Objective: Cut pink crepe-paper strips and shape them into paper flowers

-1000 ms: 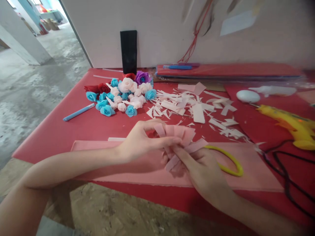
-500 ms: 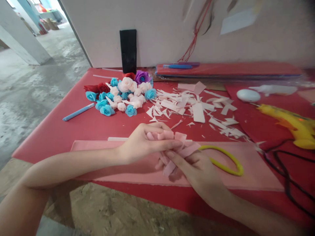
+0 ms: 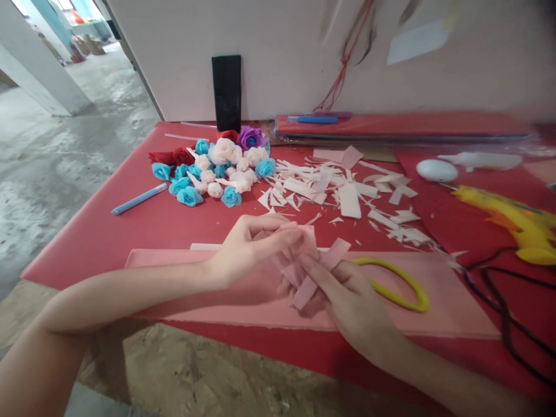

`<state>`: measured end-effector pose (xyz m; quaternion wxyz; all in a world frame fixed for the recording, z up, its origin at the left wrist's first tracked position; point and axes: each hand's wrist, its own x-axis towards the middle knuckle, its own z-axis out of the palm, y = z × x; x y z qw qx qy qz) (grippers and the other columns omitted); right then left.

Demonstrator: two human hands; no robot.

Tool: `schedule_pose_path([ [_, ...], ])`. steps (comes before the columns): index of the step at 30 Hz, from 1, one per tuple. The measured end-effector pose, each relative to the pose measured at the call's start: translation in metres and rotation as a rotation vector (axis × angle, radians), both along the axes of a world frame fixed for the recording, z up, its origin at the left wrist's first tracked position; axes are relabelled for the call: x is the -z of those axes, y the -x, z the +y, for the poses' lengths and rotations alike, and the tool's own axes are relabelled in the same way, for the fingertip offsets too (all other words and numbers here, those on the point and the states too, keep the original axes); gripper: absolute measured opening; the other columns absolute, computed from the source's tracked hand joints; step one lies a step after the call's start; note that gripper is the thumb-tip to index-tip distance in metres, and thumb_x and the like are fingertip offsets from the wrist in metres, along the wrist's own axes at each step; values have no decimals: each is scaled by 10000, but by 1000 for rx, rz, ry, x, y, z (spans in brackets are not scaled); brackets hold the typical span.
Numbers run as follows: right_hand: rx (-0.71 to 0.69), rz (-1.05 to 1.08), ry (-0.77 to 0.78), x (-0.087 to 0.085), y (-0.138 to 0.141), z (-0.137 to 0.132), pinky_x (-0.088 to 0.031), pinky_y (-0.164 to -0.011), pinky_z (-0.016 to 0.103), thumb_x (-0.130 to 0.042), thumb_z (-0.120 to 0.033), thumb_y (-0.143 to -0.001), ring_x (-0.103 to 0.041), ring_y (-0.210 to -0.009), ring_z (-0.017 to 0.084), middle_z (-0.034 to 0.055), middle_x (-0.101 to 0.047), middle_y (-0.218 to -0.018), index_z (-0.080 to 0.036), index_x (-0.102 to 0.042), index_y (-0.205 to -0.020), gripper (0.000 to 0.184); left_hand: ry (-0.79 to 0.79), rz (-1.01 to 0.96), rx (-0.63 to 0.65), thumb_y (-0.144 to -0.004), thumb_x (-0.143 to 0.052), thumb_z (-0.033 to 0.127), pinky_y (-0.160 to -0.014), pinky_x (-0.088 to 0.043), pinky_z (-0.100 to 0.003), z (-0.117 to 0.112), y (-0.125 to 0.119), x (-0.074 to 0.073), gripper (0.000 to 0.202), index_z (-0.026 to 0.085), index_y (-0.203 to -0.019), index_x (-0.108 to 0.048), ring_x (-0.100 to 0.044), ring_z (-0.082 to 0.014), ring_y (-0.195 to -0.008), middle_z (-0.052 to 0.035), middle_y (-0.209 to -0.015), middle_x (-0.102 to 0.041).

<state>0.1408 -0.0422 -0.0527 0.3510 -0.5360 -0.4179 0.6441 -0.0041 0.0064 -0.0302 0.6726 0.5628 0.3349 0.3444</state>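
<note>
Both my hands meet over the near edge of the red table [image 3: 130, 226]. My left hand [image 3: 247, 246] pinches the top of a fringed pink crepe paper strip [image 3: 304, 260], its fingers curled over the bunched flaps. My right hand [image 3: 354, 307] grips the same strip from below, one loose flap sticking out past its fingers. Under the hands lies a long flat sheet of pink paper [image 3: 434, 307]. The yellow handle of a pair of scissors [image 3: 399, 286] lies on that sheet, just right of my right hand.
A pile of small paper roses [image 3: 212, 165] in blue, pink, red and purple sits at the back left, with a blue pen [image 3: 139, 198] beside it. Pink paper offcuts [image 3: 347, 191] litter the middle. A yellow glue gun [image 3: 516, 223] and black cable [image 3: 504, 307] lie right.
The fanned-out pink flaps have been gathered tighter together between my fingers, and the bundle has become more compact. My hands have stayed in nearly the same place.
</note>
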Motion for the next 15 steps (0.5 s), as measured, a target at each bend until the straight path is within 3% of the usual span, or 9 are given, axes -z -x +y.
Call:
schedule_pose_path([
  [4,21,88,-36,3,-1,-1,-360,-430,242,-543,-579,-716,-449,-415,96,21,-570,-467,-205,-593,-461,456,-57,58,-95,-776,-558,223,-580,-456,-167,1,0,-1,188,132,-627,-629,-538,-61,-589,10,-638,-562],
  [9,17,148,-67,6,-1,-1,-412,-516,293,-482,-563,-770,-506,-499,140,42,-577,-495,-229,-552,-384,515,13,58,-117,-697,-635,233,-549,-468,-196,0,-3,0,131,123,-627,-620,-557,-82,-589,-3,-679,-593],
  [15,36,92,-50,7,0,-2,-377,-426,245,-533,-583,-723,-514,-469,122,38,-579,-509,-182,-561,-478,471,19,111,-151,-650,-651,180,-587,-462,-186,2,-3,1,63,130,-675,-621,-554,-71,-588,14,-651,-614],
])
